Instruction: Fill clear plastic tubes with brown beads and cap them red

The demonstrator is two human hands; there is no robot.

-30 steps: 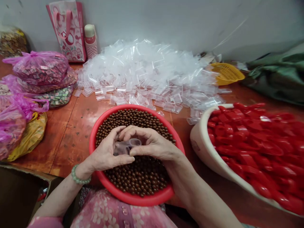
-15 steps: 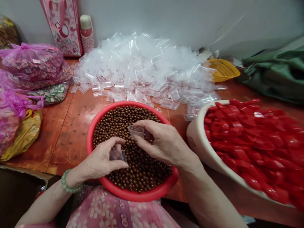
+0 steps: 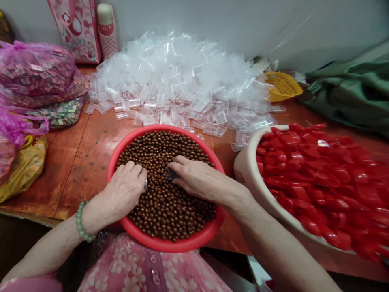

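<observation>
A red basin (image 3: pixel 166 245) full of small round brown balls (image 3: pixel 165 211) stands at the table's front edge. My left hand (image 3: pixel 129 184) is over its left side, palm down, fingers curled round a clear plastic container (image 3: pixel 146 184); only a sliver of it shows at the fingertips. Over the middle of the balls, my right hand (image 3: pixel 191 176) grips another small clear plastic container (image 3: pixel 172 174), tilted with its mouth toward the left, close to the balls. The fingers hide most of both containers.
Behind the basin lies a large heap of clear plastic containers (image 3: pixel 179 77). On the right, a white tub (image 3: pixel 252 166) holds many red plastic pieces (image 3: pixel 316 178). A yellow basket (image 3: pixel 284 86), filled plastic bags (image 3: pixel 36 73) and a pink flask (image 3: pixel 107 34) stand around.
My left hand has turned palm down and moved left and slightly up with its container. The right hand has tipped its container lower, toward the balls. The view has shifted slightly.
</observation>
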